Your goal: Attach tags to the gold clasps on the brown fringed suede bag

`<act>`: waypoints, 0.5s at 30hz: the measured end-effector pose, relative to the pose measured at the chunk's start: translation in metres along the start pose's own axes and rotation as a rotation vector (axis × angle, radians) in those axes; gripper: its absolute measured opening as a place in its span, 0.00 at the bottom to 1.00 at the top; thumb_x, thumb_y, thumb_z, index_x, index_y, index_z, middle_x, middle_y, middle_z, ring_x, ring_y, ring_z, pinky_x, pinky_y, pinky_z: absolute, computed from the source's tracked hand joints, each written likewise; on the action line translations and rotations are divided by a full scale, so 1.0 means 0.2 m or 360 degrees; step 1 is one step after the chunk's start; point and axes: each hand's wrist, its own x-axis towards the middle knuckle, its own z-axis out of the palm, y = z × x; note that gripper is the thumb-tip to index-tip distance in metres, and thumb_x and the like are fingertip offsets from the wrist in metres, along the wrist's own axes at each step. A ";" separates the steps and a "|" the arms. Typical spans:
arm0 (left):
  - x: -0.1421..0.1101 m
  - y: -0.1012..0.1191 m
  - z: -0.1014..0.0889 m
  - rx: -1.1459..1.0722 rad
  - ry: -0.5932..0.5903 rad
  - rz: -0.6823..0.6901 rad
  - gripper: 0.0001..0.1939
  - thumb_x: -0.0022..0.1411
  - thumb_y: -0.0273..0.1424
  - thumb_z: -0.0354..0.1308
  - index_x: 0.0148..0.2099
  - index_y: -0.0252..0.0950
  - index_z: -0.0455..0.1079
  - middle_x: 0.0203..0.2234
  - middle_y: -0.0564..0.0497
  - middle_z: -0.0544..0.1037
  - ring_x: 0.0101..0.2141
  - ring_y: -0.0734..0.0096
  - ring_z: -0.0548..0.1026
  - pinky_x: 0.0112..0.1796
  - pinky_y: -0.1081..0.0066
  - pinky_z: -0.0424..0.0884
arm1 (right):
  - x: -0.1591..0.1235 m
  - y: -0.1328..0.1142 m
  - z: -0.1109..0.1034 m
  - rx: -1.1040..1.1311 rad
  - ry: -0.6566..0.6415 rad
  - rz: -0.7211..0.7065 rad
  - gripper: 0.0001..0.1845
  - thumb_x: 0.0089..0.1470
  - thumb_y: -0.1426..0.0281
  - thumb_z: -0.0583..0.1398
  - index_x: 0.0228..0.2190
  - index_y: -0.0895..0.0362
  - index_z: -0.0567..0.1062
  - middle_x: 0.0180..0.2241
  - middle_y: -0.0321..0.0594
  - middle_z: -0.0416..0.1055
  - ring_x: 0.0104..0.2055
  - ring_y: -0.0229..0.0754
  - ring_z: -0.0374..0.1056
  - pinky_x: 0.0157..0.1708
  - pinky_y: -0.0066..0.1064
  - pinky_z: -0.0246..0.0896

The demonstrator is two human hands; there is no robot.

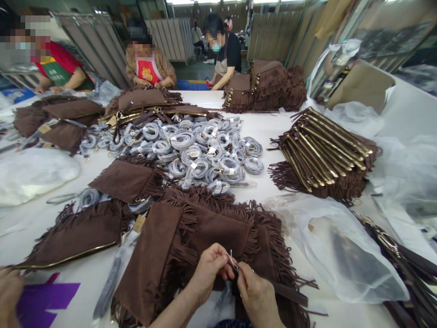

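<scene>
My left hand [210, 269] is closed in a pinch at a thin white string [232, 258]. Close beside it, my right hand [256, 291] has its thumb and fingers pressed together at the string's lower end. A dark brown strap [290, 292] sticks out to the right from behind my right hand; whether the fingers grip it too, I cannot tell. Both hands are above brown fringed bags [218, 225] that overlap on the table. Another brown bag [150, 255] with fringe lies left of my hands.
Coiled, grey-wrapped straps [191, 152] fill the middle of the white table. Gold-zippered bags [324, 150] are stacked at right, beside clear plastic bags [337, 250] and dark straps [406, 264]. A co-worker's hand [10, 291] is at lower left, near a purple sheet [48, 298]. Several people work opposite.
</scene>
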 end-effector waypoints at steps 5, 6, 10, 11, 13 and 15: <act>0.01 0.00 0.03 0.0058 0.0038 -0.0117 0.09 0.49 0.34 0.54 0.28 0.35 0.58 0.20 0.51 0.75 0.15 0.77 0.69 0.16 0.79 0.57 | -0.01 0.01 0.00 0.0074 -0.0065 0.0095 0.25 0.63 0.67 0.38 0.31 0.58 0.72 0.17 0.35 0.71 0.16 0.38 0.69 0.17 0.28 0.51; 0.01 0.00 0.04 0.0030 0.0030 -0.0152 0.09 0.49 0.34 0.53 0.27 0.35 0.57 0.18 0.52 0.74 0.13 0.78 0.67 0.15 0.79 0.55 | -0.01 0.02 -0.01 0.0111 -0.0120 0.0129 0.23 0.62 0.68 0.39 0.32 0.58 0.72 0.18 0.35 0.72 0.17 0.38 0.69 0.18 0.27 0.52; -0.02 0.02 0.02 0.0005 -0.0108 -0.0263 0.13 0.44 0.35 0.59 0.27 0.36 0.58 0.12 0.59 0.66 0.11 0.84 0.55 0.14 0.80 0.46 | -0.01 0.05 -0.09 0.0203 -0.0569 0.0276 0.10 0.56 0.70 0.52 0.37 0.53 0.72 0.23 0.34 0.73 0.25 0.39 0.71 0.24 0.25 0.56; -0.04 0.02 0.00 0.0057 -0.0147 -0.0283 0.15 0.41 0.34 0.62 0.27 0.36 0.59 0.12 0.60 0.64 0.12 0.85 0.53 0.14 0.79 0.44 | -0.02 0.05 -0.11 0.0177 -0.0669 0.0312 0.08 0.53 0.71 0.56 0.36 0.52 0.72 0.24 0.34 0.73 0.27 0.40 0.70 0.25 0.25 0.56; -0.06 0.02 -0.03 0.0200 -0.0190 -0.0314 0.17 0.38 0.33 0.65 0.27 0.36 0.59 0.13 0.61 0.63 0.14 0.85 0.52 0.16 0.79 0.44 | -0.03 0.06 -0.16 0.0113 -0.0786 0.0389 0.06 0.48 0.72 0.59 0.31 0.51 0.73 0.26 0.35 0.71 0.29 0.42 0.69 0.27 0.26 0.55; -0.09 0.02 -0.07 0.0375 -0.0165 -0.0340 0.16 0.37 0.30 0.65 0.27 0.35 0.60 0.14 0.61 0.63 0.16 0.83 0.53 0.18 0.79 0.46 | -0.04 0.06 -0.18 0.0162 -0.0854 0.0463 0.04 0.46 0.73 0.60 0.27 0.52 0.73 0.25 0.34 0.71 0.30 0.42 0.68 0.28 0.27 0.54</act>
